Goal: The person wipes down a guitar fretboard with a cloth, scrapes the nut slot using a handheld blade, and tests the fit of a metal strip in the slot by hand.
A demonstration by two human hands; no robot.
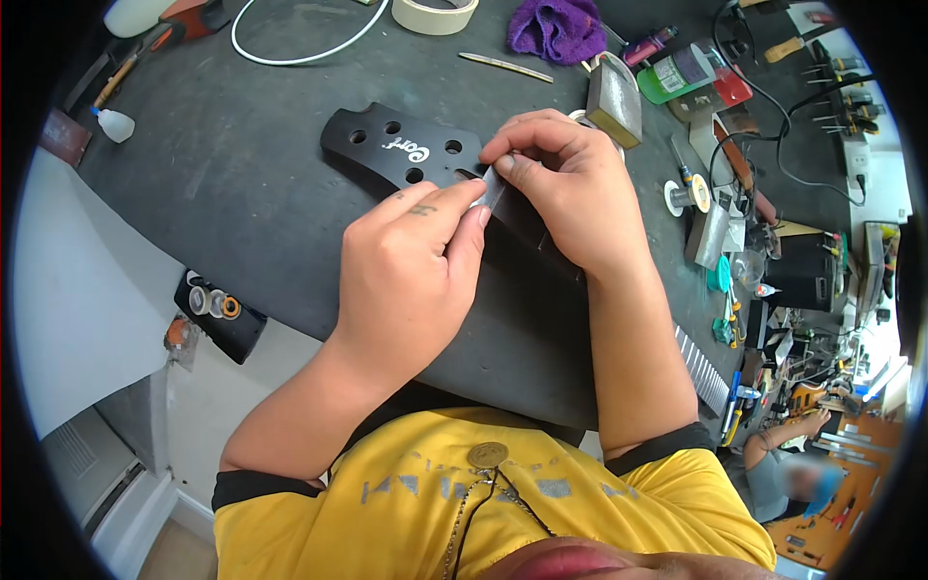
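A black guitar headstock (372, 145) with white lettering and several round holes lies on the dark worktop (242, 193), its neck running toward the lower right under my hands. Between my hands, at the headstock's neck end, is a small light, flat strip (493, 189). My left hand (411, 256) pinches the strip's lower end between thumb and forefinger. The upper end is pinched by my right hand (565, 179), its forefinger curled over the thumb. Both hands hide part of the neck.
Behind my right hand stands a metal block (615, 101). Farther back are a purple cloth (556, 29), a tape roll (435, 14), a pencil-like stick (505, 67) and a green bottle (677, 72). A solder spool (687, 196) sits right. Another person (788, 469) is at lower right.
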